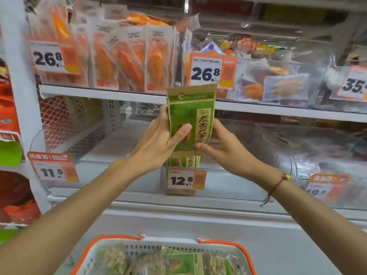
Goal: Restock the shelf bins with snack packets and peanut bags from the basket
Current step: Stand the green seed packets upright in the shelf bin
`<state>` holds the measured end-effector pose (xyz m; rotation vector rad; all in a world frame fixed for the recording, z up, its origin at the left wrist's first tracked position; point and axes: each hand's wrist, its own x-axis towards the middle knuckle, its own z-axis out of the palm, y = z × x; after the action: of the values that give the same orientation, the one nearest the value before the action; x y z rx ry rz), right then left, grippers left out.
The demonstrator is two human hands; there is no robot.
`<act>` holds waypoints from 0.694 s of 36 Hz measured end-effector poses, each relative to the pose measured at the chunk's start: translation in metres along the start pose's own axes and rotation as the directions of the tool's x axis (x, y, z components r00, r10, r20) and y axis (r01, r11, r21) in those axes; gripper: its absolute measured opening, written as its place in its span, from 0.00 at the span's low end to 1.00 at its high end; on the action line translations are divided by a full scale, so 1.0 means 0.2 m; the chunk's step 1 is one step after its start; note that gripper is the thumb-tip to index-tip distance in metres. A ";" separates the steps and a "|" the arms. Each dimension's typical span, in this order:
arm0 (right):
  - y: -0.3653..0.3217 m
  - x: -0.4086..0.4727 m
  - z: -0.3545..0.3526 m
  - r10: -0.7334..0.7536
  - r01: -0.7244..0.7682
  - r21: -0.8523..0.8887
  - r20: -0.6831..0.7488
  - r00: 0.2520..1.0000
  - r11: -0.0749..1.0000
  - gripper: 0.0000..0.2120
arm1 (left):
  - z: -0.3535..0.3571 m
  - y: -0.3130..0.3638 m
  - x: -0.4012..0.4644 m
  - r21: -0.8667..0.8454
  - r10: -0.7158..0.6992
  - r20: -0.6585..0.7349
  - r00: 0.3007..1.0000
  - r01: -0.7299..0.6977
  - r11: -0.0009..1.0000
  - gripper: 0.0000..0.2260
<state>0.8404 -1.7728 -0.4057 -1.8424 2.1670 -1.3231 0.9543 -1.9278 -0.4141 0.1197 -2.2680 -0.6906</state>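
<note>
I hold a green and brown snack packet upright in front of the middle shelf. My left hand grips its left edge with the thumb across the front. My right hand pinches its lower right corner. Directly below it another green packet stands in the clear shelf bin behind the 12.8 price tag. A white basket with orange rim sits at the bottom, holding green packets and clear peanut bags.
The upper shelf holds orange dried-fruit packs on the left and a bin of mixed wrapped snacks on the right. A clear bin with the 11.5 tag is at the left. Orange bags fill the neighbouring rack.
</note>
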 end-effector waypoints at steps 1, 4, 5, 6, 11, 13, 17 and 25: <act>0.02 0.01 0.00 0.009 -0.009 -0.010 0.001 1.000 1.000 0.21 | -0.01 -0.02 0.01 0.021 0.007 0.051 0.999 -0.008 1.000 0.37; 0.09 0.03 0.02 0.045 -0.045 -0.028 0.015 0.999 0.999 0.18 | -0.03 -0.06 0.02 0.055 -0.004 0.170 0.985 -0.006 0.998 0.27; 0.11 0.03 0.02 0.063 -0.062 -0.021 0.032 0.997 0.998 0.17 | -0.03 -0.07 0.01 0.055 -0.021 0.199 0.980 0.010 0.998 0.23; 0.13 0.04 0.03 0.088 -0.088 -0.005 0.059 0.994 0.996 0.16 | -0.03 -0.08 0.01 0.057 -0.035 0.225 0.974 0.023 0.998 0.20; 0.18 0.03 0.10 0.208 -0.208 -0.023 0.240 0.948 0.978 0.20 | -0.02 -0.13 0.00 0.102 -0.065 0.279 0.958 0.038 0.994 0.25; 0.20 0.03 0.12 0.215 -0.215 -0.022 0.220 0.952 0.976 0.21 | -0.02 -0.15 0.00 0.087 -0.069 0.279 0.958 0.046 0.995 0.28; 0.23 0.01 0.14 0.222 -0.223 0.132 0.021 0.975 0.966 0.19 | -0.01 -0.18 0.01 0.143 -0.087 0.326 0.941 0.042 0.989 0.28; 0.21 0.03 0.11 0.075 -0.036 0.208 -0.181 0.981 0.977 0.17 | -0.02 -0.14 0.01 0.023 -0.077 0.197 0.977 0.074 0.997 0.24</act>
<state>0.8163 -1.7932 -0.4410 -1.6300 2.0532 -1.6979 0.9527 -1.9537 -0.4241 0.1515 -2.4700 -0.7535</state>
